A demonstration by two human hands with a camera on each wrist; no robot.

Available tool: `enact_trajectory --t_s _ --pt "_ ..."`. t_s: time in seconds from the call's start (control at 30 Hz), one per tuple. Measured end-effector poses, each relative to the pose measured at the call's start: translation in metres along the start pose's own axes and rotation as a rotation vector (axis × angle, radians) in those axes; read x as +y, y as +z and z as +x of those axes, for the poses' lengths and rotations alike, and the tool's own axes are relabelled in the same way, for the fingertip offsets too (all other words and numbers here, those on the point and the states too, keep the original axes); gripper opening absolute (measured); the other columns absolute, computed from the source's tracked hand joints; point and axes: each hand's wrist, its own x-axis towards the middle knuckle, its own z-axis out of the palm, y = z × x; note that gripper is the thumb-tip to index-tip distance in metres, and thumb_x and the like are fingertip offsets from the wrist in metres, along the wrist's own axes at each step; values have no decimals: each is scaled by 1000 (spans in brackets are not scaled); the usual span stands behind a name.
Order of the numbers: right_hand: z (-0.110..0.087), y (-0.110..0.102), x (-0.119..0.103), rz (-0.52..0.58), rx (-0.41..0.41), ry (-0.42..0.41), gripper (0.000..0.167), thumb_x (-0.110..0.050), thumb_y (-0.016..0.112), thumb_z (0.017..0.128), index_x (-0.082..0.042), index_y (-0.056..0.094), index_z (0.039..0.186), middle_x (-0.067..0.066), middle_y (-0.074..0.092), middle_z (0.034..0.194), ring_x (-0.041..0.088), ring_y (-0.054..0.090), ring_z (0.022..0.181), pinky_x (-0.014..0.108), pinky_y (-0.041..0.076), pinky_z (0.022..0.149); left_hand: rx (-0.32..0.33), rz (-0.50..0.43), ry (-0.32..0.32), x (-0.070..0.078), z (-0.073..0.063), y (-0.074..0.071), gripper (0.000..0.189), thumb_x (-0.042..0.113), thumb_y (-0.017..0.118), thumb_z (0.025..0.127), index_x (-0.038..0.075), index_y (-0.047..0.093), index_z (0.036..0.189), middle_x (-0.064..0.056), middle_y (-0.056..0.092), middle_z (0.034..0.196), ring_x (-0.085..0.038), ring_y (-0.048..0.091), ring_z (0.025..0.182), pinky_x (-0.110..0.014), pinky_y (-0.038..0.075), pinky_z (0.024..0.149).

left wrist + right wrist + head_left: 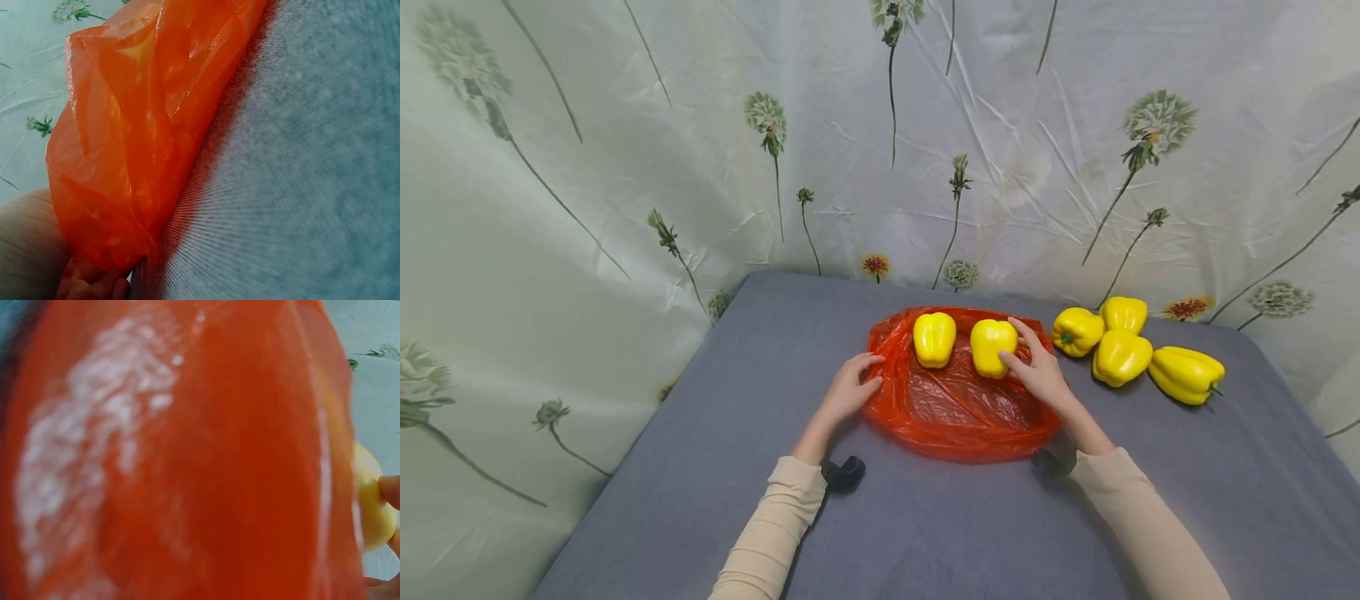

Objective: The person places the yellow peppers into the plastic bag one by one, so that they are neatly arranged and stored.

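A red plastic bag [958, 446] lies spread on the grey surface with its mouth open upward. Inside, toward the left, sits one yellow bell pepper [935, 340]. My right hand [1037, 371] holds a second yellow bell pepper [992, 348] between thumb and fingers, over the bag's right half. The right wrist view shows fingertips on that pepper [374, 515] at its right edge, most of the hand hidden behind red plastic. At the bag's left side my left hand [850, 387] pinches the plastic; its fingers [87, 289] show beneath the bag's edge in the left wrist view.
Several more yellow bell peppers [1122, 358] lie grouped to the right of the bag, one [1186, 375] with its green stem pointing right. The grey cloth-covered table [700, 467] ends at a pale curtain [820, 150] printed with dandelions. Dark straps [844, 473] circle the wrists.
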Motion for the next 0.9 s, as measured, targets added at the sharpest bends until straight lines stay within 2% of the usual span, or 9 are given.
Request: enact_trajectory --t_s 0.17,0.4,0.67,0.9 --pt "8 8 -3 35 -40 18 67 -31 50 96 -19 14 151 30 29 146 46 45 126 48 55 85 1 -5 4 1 -1 -1 36 11 58 88 1 58 123 -21 52 135 -37 44 130 -52 33 110" --pt "14 14 -6 18 -53 33 67 -30 49 96 -20 12 151 30 28 147 46 45 126 48 54 87 0 0 5 0 0 0 37 12 58 88 2 58 124 -20 52 135 -36 44 131 -51 32 111" --pt "15 17 -5 -21 -30 92 66 -29 45 98 -21 8 152 22 22 154 40 48 126 45 53 91 -2 -2 7 2 1 -1 36 10 58 88 1 58 123 -21 52 134 -37 44 130 -52 33 111" --pt "16 22 -2 23 -12 102 64 -26 44 99 -21 8 152 19 18 156 38 41 132 46 50 93 -4 -6 0 3 -2 -1 36 11 57 89 2 58 124 -21 52 135 -37 44 130 -52 33 110"
